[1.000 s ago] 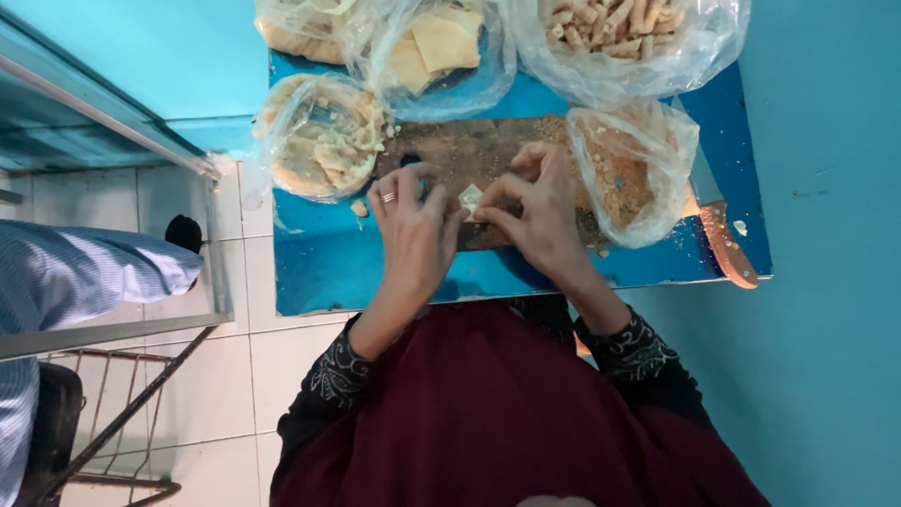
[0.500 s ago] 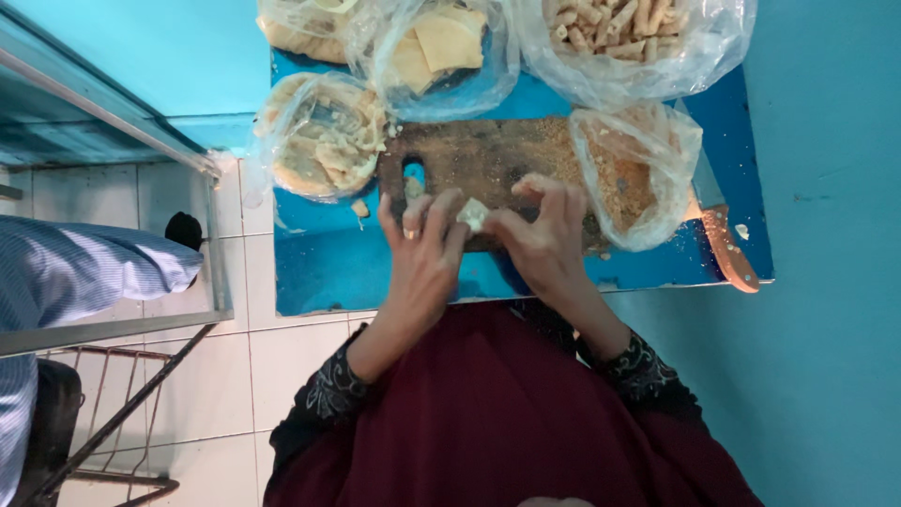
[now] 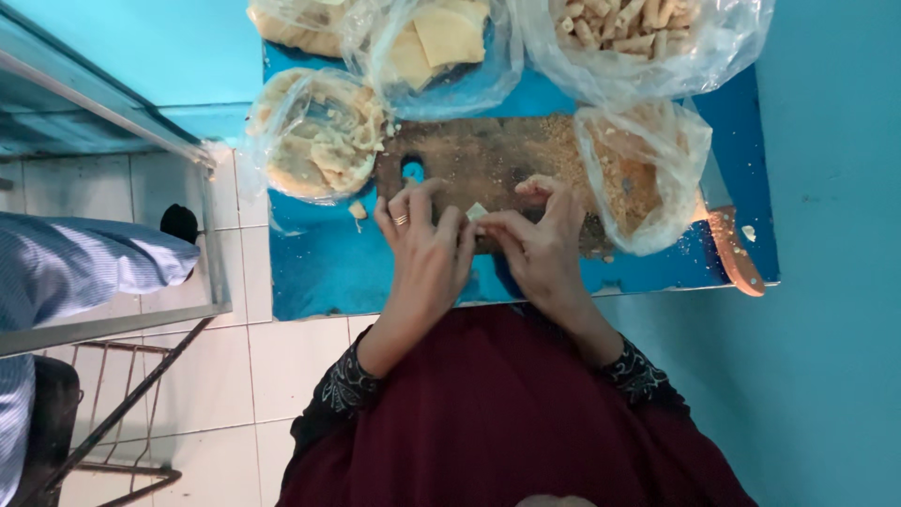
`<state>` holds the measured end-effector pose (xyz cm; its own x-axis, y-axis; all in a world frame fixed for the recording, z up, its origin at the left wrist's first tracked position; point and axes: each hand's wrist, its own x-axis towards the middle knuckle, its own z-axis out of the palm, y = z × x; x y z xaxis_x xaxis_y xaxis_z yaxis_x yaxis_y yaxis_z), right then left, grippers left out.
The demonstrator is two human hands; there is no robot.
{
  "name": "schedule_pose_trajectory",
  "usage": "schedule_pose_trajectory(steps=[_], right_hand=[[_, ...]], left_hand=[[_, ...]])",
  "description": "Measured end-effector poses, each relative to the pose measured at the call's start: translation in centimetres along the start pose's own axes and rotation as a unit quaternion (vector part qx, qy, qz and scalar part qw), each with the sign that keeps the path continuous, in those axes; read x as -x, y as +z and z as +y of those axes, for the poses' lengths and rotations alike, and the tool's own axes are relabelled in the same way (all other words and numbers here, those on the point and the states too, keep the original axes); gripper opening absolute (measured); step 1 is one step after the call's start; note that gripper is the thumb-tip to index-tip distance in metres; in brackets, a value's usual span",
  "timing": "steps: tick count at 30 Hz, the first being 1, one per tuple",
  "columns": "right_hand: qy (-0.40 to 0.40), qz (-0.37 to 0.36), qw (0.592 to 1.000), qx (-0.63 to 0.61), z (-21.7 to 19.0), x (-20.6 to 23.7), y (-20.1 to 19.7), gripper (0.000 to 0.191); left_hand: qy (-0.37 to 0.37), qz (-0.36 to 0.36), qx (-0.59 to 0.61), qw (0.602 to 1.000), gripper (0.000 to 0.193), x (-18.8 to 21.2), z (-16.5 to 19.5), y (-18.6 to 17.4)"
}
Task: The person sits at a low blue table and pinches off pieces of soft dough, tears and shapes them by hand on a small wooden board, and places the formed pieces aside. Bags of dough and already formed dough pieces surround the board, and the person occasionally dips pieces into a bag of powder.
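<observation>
both hands meet over a dark wooden cutting board (image 3: 488,160) that lies on a blue surface (image 3: 319,272). the left hand (image 3: 427,244), with a ring on one finger, is curled with its fingertips pinched on a small pale piece of dough (image 3: 476,211). the right hand (image 3: 544,244) is curled too and grips the same piece from the other side, so the piece sits between the two sets of fingertips, just above the near edge of the board. the board is dusted with brown crumbs and has a handle hole near the left hand.

clear plastic bags ring the board. one bag of pale scraps (image 3: 314,136) sits just left of the board. a bag of flat yellow sheets (image 3: 441,42) lies beyond it. a bag of short rolled sticks (image 3: 638,33) lies at the far right. a bag of brown crumbs (image 3: 643,174) rests on the right end of the board, near the right hand. a knife with a wooden handle (image 3: 732,249) lies at the right edge of the surface, partly behind that bag.

a small crumb (image 3: 357,210) lies on the surface near the left hand. at the far left a person's blue striped sleeve (image 3: 84,258) shows, over a tiled floor (image 3: 244,376).
</observation>
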<state>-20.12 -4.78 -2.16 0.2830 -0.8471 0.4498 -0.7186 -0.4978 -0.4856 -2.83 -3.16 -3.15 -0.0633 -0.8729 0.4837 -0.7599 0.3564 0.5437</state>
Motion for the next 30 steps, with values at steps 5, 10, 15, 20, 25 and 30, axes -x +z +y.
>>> schedule_pose_trajectory(steps=[5,10,15,20,25,30], right_hand=[[0.002,-0.004,1.000,-0.005,0.5,-0.3,0.0,0.013],[0.027,0.008,1.000,0.002,0.5,-0.9,-0.4,0.016],[0.066,0.030,0.997,-0.010,0.4,0.1,-1.7,0.024],[0.062,-0.005,0.998,0.005,0.2,1.4,-1.9,0.020],[0.040,-0.008,0.998,0.050,-0.5,1.2,-1.6,0.021],[-0.061,0.034,0.984,0.165,-1.3,0.8,-1.7,0.026]], left_hand=[[0.017,0.047,0.019,0.999,0.012,0.4,0.1,-0.2],[0.024,0.025,0.025,0.999,0.012,0.8,0.3,-0.5],[0.018,0.024,0.035,0.999,0.013,1.0,-0.1,-0.3],[0.023,0.024,0.035,0.999,0.015,1.0,-0.5,0.0],[0.032,0.022,0.018,0.999,0.014,1.3,-0.5,0.0],[0.044,0.017,0.002,0.999,0.016,1.2,-0.5,0.1]])
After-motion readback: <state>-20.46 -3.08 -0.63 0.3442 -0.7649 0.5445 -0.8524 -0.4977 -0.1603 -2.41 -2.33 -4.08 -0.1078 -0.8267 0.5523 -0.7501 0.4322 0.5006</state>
